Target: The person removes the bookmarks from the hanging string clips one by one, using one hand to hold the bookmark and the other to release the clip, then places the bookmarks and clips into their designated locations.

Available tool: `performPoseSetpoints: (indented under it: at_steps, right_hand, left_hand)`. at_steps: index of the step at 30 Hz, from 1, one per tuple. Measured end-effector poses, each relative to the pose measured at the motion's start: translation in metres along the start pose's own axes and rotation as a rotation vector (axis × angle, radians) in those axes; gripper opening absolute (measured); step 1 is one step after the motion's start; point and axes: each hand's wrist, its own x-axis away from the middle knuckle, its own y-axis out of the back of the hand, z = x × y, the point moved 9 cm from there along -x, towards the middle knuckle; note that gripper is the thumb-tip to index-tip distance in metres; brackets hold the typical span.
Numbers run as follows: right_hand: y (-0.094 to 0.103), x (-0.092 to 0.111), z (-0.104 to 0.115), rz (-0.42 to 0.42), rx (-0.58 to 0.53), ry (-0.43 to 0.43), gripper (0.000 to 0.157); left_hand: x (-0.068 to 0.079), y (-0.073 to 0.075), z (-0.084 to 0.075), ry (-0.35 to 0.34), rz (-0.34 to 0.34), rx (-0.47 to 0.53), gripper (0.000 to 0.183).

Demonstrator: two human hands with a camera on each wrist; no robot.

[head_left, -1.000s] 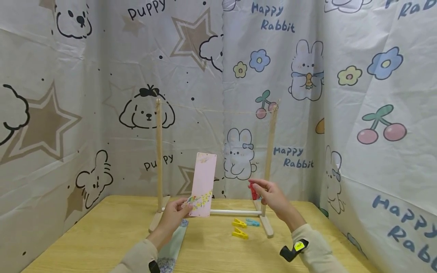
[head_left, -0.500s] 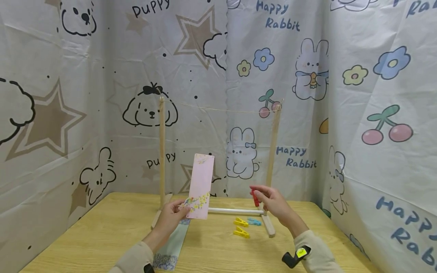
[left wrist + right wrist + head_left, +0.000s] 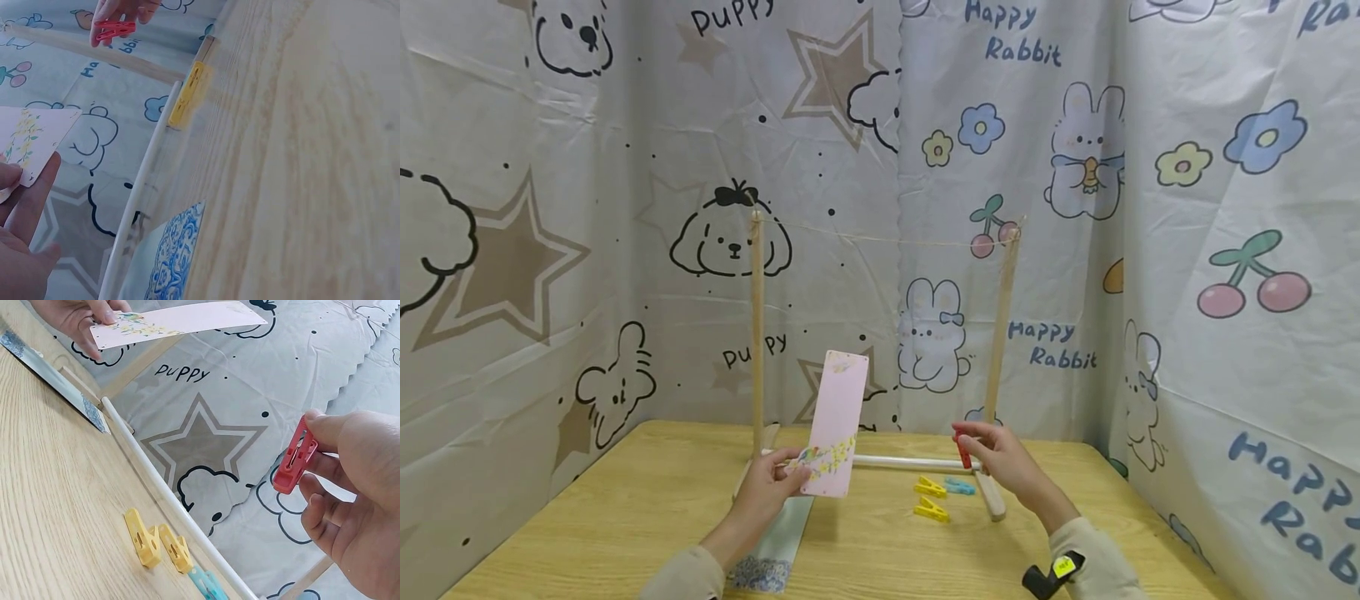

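Pinched at its lower left edge, a tall pink card (image 3: 837, 417) with yellow flowers stands nearly upright in my left hand (image 3: 767, 492). My right hand (image 3: 1011, 462) holds a red clothespin (image 3: 962, 448) between thumb and fingers, to the right of the card and apart from it. The right wrist view shows the red clothespin (image 3: 295, 459) gripped by one end. Below, on the table, lie two yellow clothespins (image 3: 931, 509) and a blue clothespin (image 3: 959, 486). Under my left hand a pale green card (image 3: 781, 533) with a blue patterned end lies flat, partly covered by that hand.
Behind the hands stands a wooden frame with a left post (image 3: 757, 333) and a right post (image 3: 1002, 333). A thin string (image 3: 880, 240) runs between their tops, and a white bar (image 3: 910, 462) joins the bases. Printed curtains enclose the wooden table (image 3: 625, 500).
Both hands have sunk a little, bringing the pink card and the red clothespin lower. The card has also shifted slightly left. The head view has turned slightly.
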Motion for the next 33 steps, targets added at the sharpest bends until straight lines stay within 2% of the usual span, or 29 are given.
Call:
performPoseSetpoints:
  at_steps: [7,13,20,23,28,33]
  right_hand:
    - [-0.004,0.000,0.002,0.012,0.000,0.017,0.040]
    - [-0.009,-0.001,0.001,0.036,0.002,0.014,0.041]
    - [-0.004,-0.004,0.002,0.004,0.011,0.015,0.041]
    - [-0.004,-0.003,0.003,0.017,0.004,0.011,0.042]
    - [-0.005,-0.002,0.001,0.034,-0.017,0.002,0.042]
    - [-0.005,-0.001,-0.006,-0.009,-0.056,-0.027,0.042]
  left_hand:
    - [0.006,0.001,0.006,0.009,0.009,-0.012,0.039]
    - [0.007,0.004,0.013,0.031,-0.025,-0.019,0.037]
    - [0.007,0.009,0.009,0.025,-0.076,-0.074,0.036]
    - [0.008,0.012,0.008,0.032,-0.098,-0.082,0.035]
    - [0.009,0.020,0.007,0.042,-0.107,-0.080,0.039]
    - [0.008,0.028,0.006,0.053,-0.109,-0.039,0.043]
